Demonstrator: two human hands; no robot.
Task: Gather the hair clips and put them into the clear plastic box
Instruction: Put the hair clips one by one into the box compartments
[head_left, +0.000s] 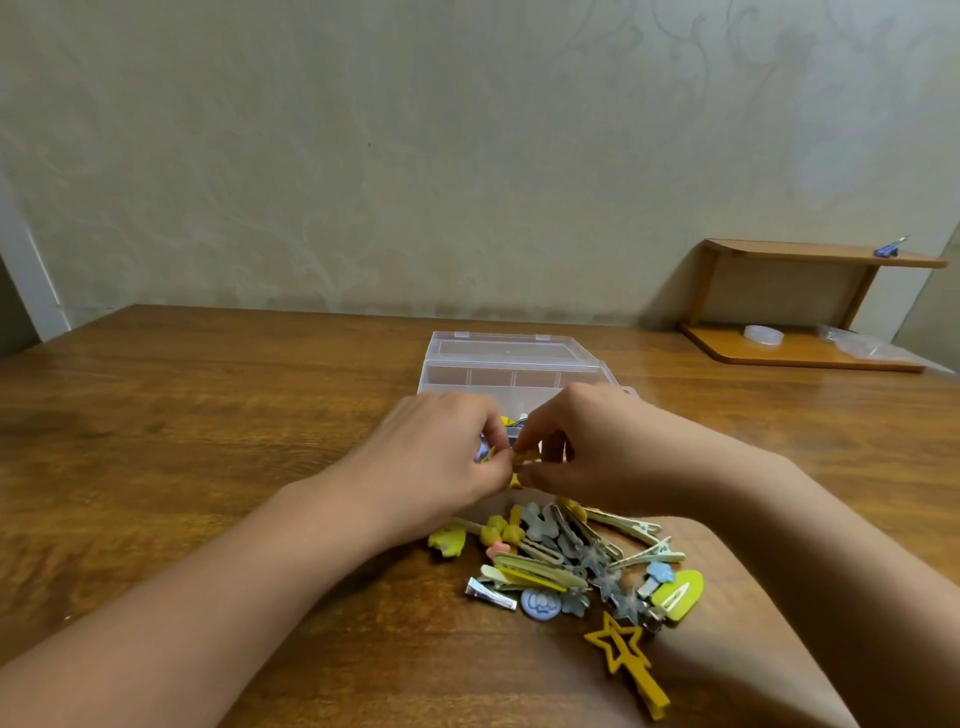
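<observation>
A clear plastic box (498, 376) with its lid open stands at the middle of the wooden table. Over its near part my left hand (441, 457) and my right hand (587, 447) meet, both pinching a small yellow hair clip (522, 458). A few clips show inside the box behind my fingers. In front of the box lies a pile of hair clips (571, 561), yellow, grey and pale green. A yellow star clip (623, 652) lies nearest to me. A silver snap clip (491, 593) sits at the pile's left edge.
A small wooden shelf (800, 306) stands at the table's far right against the wall, with a roll of tape (762, 334), a plastic bag (857, 340) and a blue clip (889, 249) on top. The wall runs behind the table.
</observation>
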